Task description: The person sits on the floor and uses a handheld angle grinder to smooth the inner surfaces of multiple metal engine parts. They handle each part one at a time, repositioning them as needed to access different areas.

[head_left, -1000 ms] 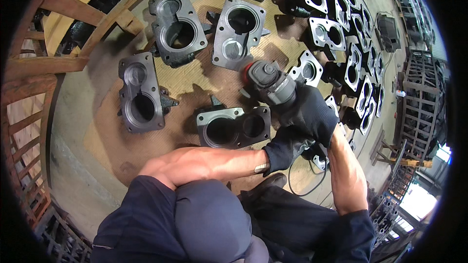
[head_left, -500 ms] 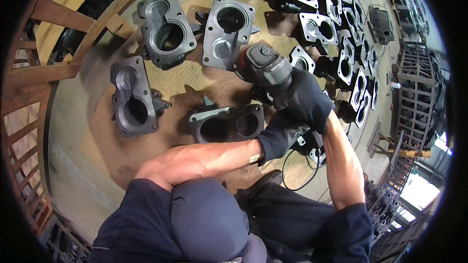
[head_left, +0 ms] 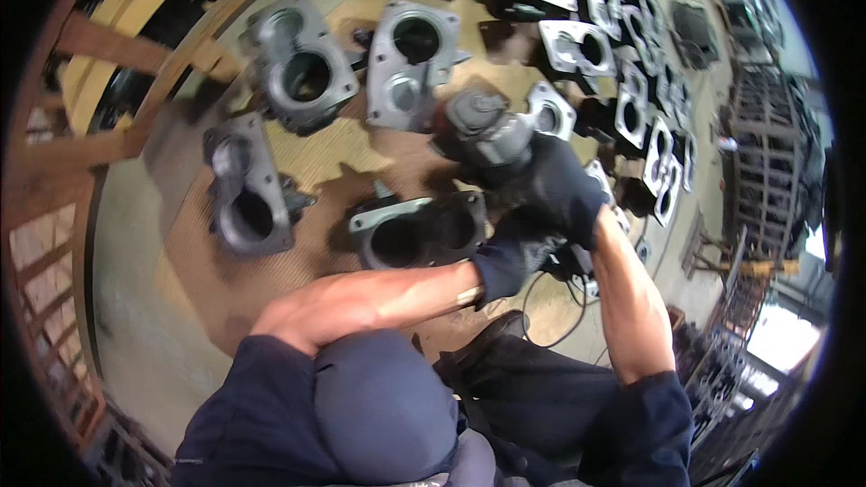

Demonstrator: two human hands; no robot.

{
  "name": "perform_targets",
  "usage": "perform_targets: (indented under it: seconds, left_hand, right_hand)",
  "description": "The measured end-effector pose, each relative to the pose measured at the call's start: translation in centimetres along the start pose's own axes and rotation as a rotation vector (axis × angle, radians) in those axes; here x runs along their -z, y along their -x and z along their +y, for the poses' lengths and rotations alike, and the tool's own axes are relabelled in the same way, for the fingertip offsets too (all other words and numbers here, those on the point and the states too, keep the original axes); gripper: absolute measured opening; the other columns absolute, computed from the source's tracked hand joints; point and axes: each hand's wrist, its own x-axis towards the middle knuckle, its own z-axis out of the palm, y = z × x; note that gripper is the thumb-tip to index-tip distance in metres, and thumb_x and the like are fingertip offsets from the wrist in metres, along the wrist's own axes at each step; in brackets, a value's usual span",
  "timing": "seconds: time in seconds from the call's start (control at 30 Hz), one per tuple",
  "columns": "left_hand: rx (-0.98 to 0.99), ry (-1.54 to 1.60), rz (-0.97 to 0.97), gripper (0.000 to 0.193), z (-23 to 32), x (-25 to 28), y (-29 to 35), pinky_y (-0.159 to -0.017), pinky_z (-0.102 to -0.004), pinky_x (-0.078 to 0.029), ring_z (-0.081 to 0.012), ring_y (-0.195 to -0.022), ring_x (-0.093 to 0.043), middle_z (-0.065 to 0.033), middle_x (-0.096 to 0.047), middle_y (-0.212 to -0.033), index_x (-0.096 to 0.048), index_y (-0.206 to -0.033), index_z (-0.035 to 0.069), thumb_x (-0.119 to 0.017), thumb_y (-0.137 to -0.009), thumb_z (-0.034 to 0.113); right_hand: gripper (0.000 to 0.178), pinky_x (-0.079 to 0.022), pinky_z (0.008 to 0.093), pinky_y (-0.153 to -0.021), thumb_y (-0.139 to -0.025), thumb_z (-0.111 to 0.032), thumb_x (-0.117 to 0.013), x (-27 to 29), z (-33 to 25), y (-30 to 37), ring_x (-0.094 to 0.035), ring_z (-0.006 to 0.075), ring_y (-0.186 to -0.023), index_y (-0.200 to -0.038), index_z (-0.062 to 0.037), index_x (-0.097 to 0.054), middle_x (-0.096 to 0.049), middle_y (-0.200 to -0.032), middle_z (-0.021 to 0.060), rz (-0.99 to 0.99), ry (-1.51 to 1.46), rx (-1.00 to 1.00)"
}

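Observation:
Both of my hands, in dark gloves, are closed on a dark angle grinder (head_left: 492, 131). My right hand (head_left: 561, 182) wraps round its body behind the gear head. Lower down, my left hand (head_left: 519, 251) grips its rear part, which the gloves mostly hide. The grinder's head is beside the lower right end of a grey metal casting (head_left: 386, 81) with two round recesses. I cannot tell whether the disc touches it. Nearer me lies another casting (head_left: 370, 216), just beyond my left forearm. A black cord (head_left: 548, 343) loops below my hands.
More castings stand at the left, one upper (head_left: 336, 72) and one lower (head_left: 268, 176), on a brown ribbed floor sheet (head_left: 194, 257). Several rows of them (head_left: 630, 104) fill the right side. Wooden crate framing (head_left: 108, 146) borders the left; metal cage racks (head_left: 767, 153) stand far right.
The whole view has shifted a little and is more blurred. The grinder and my hands sit slightly further left in the picture, with the same grip.

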Motion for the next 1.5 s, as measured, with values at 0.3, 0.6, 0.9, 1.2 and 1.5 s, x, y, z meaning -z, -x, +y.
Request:
perform_targets:
  seconds: [0.3, 0.6, 0.9, 1.2, 1.5]
  left_hand:
    - [-0.107, -0.45, 0.161, 0.038, -1.3, 0.4, 2.6, -0.107, -0.0286, -0.041, -0.0196, -0.124, -0.051, -0.0133, -0.055, -0.133, -0.049, -0.14, -0.002, -0.05, -0.103, 0.006]
    - [-0.248, -0.59, 0.251, 0.04, -2.5, 2.3, 3.9, -0.108, -0.0324, -0.037, -0.0189, -0.127, -0.045, -0.0101, -0.048, -0.14, -0.045, -0.142, 0.003, -0.046, -0.105, 0.015]
    - [-0.201, -0.237, 0.319, 0.024, 1.9, 1.2, 4.3, -0.093, -0.0328, -0.047, -0.0179, -0.104, -0.058, -0.0101, -0.063, -0.112, -0.059, -0.12, 0.0, -0.057, -0.1, 0.014]
    - [-0.28, -0.087, 0.334, 0.03, -1.8, 3.6, 2.3, -0.101, -0.034, -0.044, -0.022, -0.115, -0.058, -0.0133, -0.061, -0.123, -0.053, -0.13, -0.001, -0.051, -0.102, 0.009]
    - [-0.328, -0.24, 0.421, 0.022, 0.7, 2.9, 3.3, -0.077, -0.0339, -0.052, -0.0207, -0.086, -0.067, -0.0134, -0.07, -0.092, -0.066, -0.107, 0.001, -0.063, -0.097, 0.02]
  right_hand:
    - [0.048, -0.055, 0.0397, -0.083, -0.065, -0.025, -0.083, -0.6, -3.2, 0.0, -0.072, 0.0376, -0.09, -0.105, -0.0017, -0.071, -0.074, -0.095, 0.0218, -0.103, 0.206, -0.083]
    - [0.051, -0.056, 0.0429, -0.084, -0.065, -0.034, -0.083, -2.7, -4.2, -1.6, -0.071, 0.0403, -0.091, -0.104, -0.0023, -0.072, -0.073, -0.091, 0.0242, -0.074, 0.205, 0.016]
    - [0.049, -0.055, 0.0422, -0.084, -0.069, -0.029, -0.081, -2.6, -4.9, -1.8, -0.071, 0.0412, -0.092, -0.106, 0.0008, -0.069, -0.073, -0.092, 0.0252, -0.108, 0.267, -0.006]
    - [0.045, -0.056, 0.0413, -0.079, -0.067, -0.024, -0.079, -3.2, -7.3, -3.8, -0.071, 0.0411, -0.089, -0.103, 0.0012, -0.07, -0.072, -0.087, 0.0252, -0.069, 0.236, 0.042]
    - [0.043, -0.055, 0.0411, -0.081, -0.068, -0.025, -0.079, -2.7, -6.8, -2.8, -0.071, 0.0415, -0.092, -0.103, -0.0001, -0.07, -0.072, -0.089, 0.0245, -0.068, 0.231, 0.042]
